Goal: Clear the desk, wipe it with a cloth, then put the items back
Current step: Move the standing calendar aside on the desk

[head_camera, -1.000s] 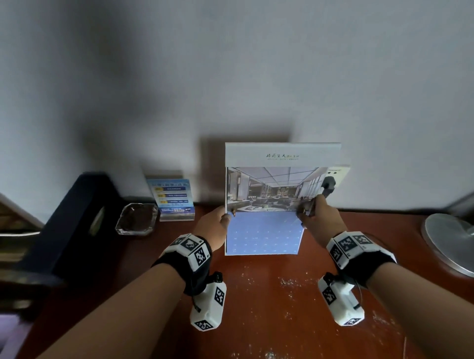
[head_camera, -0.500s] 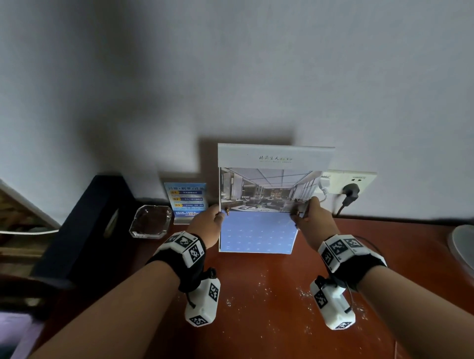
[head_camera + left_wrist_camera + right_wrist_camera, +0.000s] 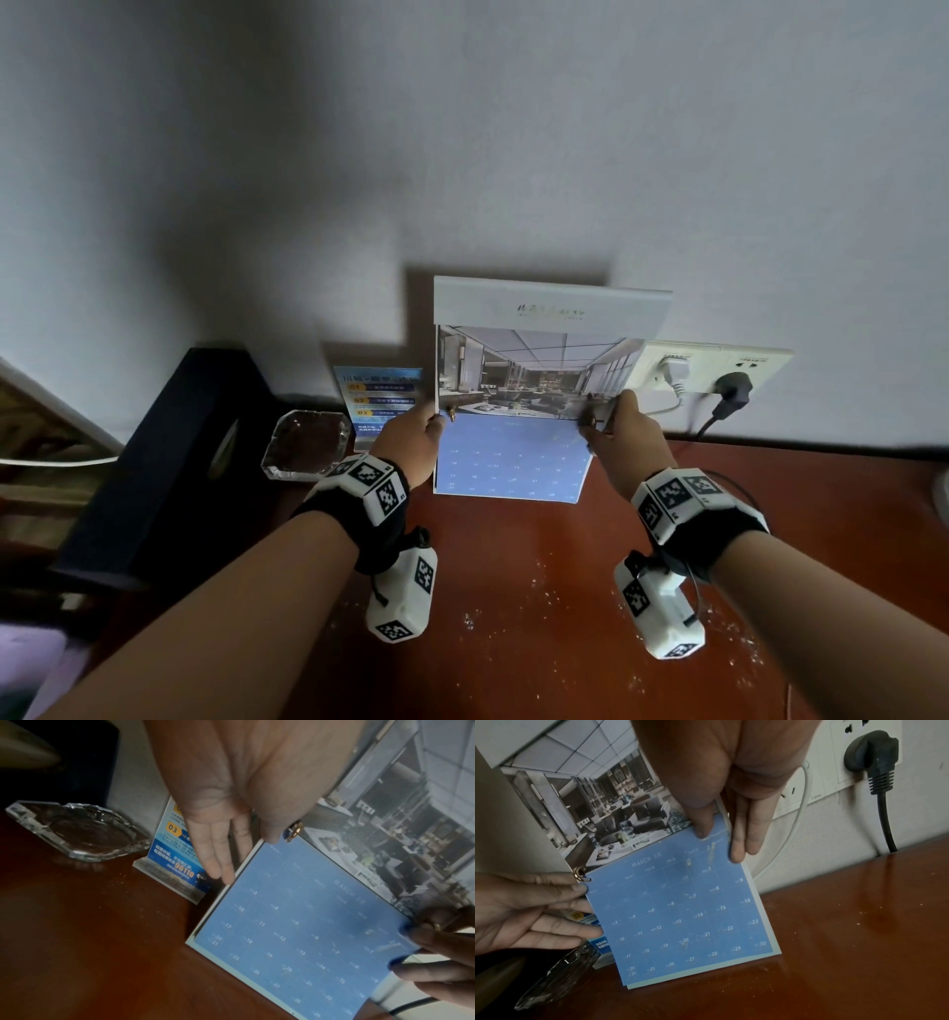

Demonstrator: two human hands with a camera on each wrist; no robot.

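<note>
Calendar [image 3: 513, 401] stands upright at 12 o'clock on your desk [image 3: 513, 616], near the wall [image 3: 462, 154]. Your left hand [image 3: 411, 442] pinches its 9 o'clock edge, your right hand [image 3: 629, 442] its 3 o'clock edge, thumbs in front. At 10 o'clock sits an ashtray [image 3: 306, 452].

The desk calendar [image 3: 529, 375], pinched at its edges by the left hand [image 3: 411, 442] and the right hand [image 3: 629, 442], has slid left along the wall [image 3: 462, 154]. It now stands just beside the blue sign card [image 3: 377, 395], and the wall socket [image 3: 703, 360] it half covered shows whole.
</note>
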